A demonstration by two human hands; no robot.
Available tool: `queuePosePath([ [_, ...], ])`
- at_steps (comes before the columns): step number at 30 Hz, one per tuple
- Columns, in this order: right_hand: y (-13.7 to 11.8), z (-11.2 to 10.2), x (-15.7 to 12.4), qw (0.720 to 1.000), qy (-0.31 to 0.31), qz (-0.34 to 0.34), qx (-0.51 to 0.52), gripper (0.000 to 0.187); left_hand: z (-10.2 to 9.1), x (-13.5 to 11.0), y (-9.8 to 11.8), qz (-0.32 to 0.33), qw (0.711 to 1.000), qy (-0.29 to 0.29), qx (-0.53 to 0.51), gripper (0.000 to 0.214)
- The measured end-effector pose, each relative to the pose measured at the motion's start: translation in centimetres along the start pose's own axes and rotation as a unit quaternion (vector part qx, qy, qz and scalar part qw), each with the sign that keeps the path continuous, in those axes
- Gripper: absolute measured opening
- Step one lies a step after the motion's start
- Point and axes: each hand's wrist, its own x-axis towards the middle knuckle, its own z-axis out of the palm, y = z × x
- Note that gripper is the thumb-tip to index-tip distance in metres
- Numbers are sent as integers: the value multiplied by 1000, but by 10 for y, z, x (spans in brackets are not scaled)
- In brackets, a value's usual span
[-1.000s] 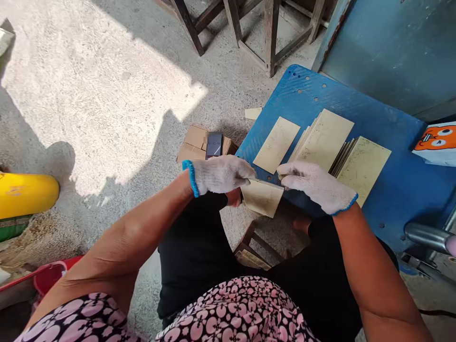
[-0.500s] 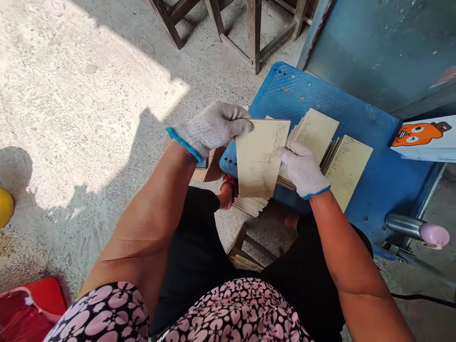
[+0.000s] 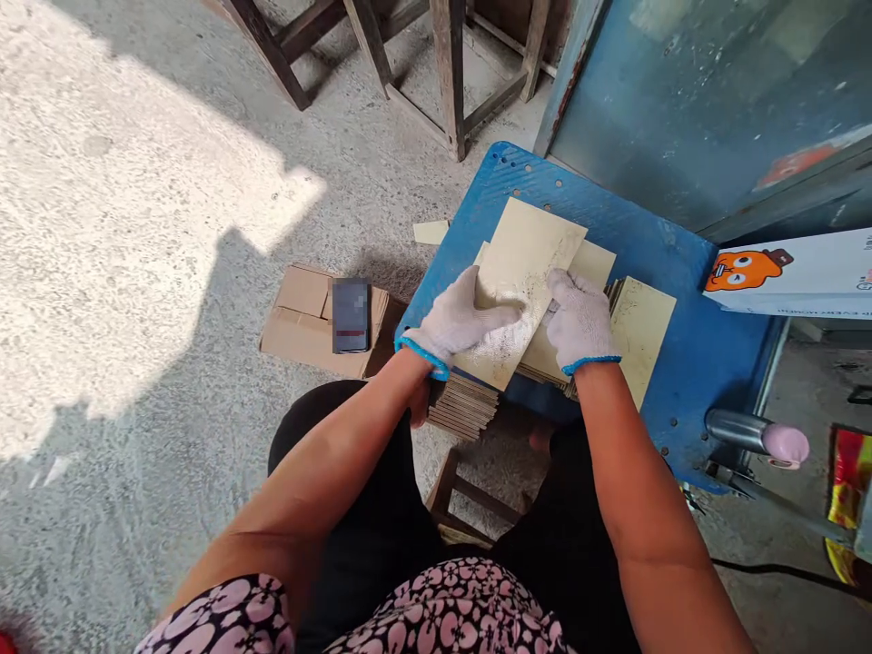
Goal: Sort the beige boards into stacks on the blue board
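A thin pale yellow rectangular board, speckled with dark marks, is tilted in my hands above the stacks. My left hand, in a white knit glove with a blue cuff, grips its left edge, the thumb lying across the top face. On the right edge, my gloved right hand holds it with curled fingers, partly hidden. Beneath are more such boards in stacks, one stack standing to the right of my right hand. Another stack shows its layered edges below the held board.
These stacks rest on a blue perforated platform. At left, a phone lies on a cardboard box. A bottle with a pink cap and a white box are at right. Wooden stool legs stand behind.
The held board has turned and moved up and over the stacks. My left hand has shifted from its top corner down to the left edge. The view has swung, showing the phone fully.
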Motion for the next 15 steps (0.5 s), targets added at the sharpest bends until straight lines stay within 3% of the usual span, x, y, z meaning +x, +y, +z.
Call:
queuePosePath([
  [4,7,1,9,1000,20,-5,-13,33,28,4,6,-25,990,19,137,131],
  [6,11,1,12,1000,22,-2,-14,34,39,8,4,-18,985,30,171,146],
  [10,16,5,16,999,29,-8,-29,32,48,17,0,-29,982,34,181,147],
  [15,14,13,13,1000,15,-1,-16,30,44,29,-1,-71,982,42,168,142],
])
